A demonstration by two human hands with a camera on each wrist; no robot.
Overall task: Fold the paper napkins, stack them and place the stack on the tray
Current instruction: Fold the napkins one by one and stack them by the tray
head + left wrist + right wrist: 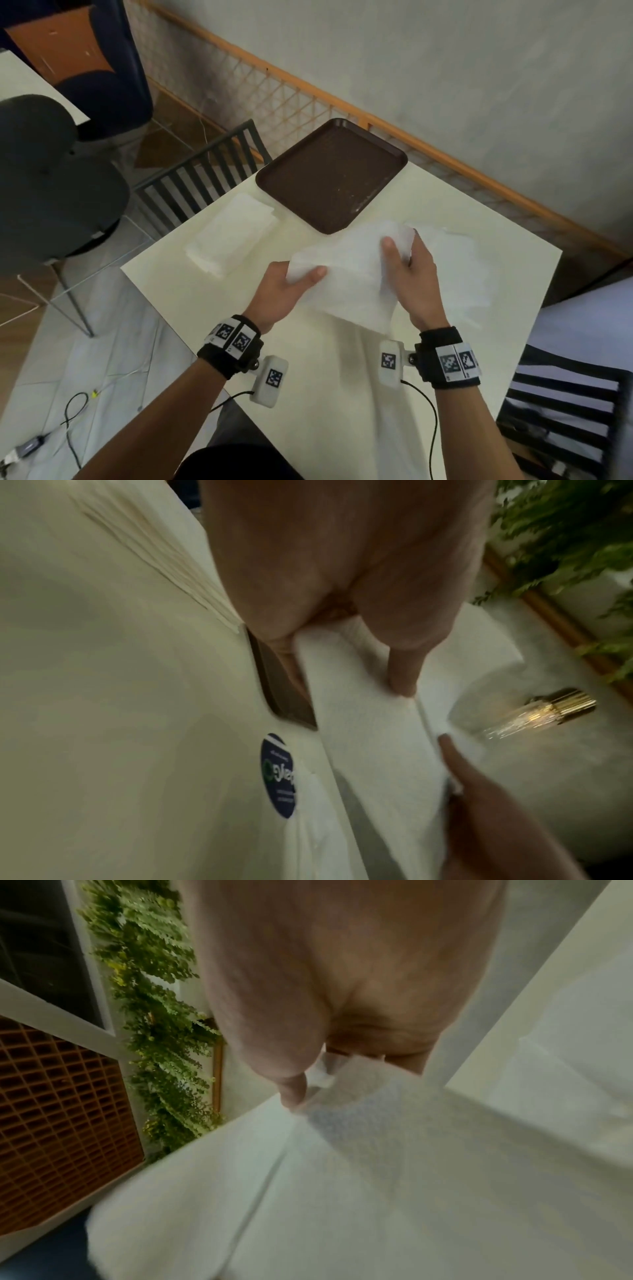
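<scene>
A white paper napkin [346,274] hangs above the cream table [219,308], held at two corners. My left hand [291,281] pinches its near left corner, thumb on top. My right hand [404,260] pinches its far right corner. In the left wrist view the napkin [369,723] runs under my thumb, and in the right wrist view the napkin [359,1177] spreads below my fingers. A stack of folded napkins [233,233] lies at the table's left. Loose unfolded napkins [462,270] lie at the right. The brown tray [332,174] sits bare at the table's far corner.
A dark slatted chair [202,178] stands against the table's far left edge, another chair [561,411] at the near right. A round dark seat [48,185] is further left. A wooden lattice rail [342,113] runs behind the tray. Cables [72,411] lie on the floor.
</scene>
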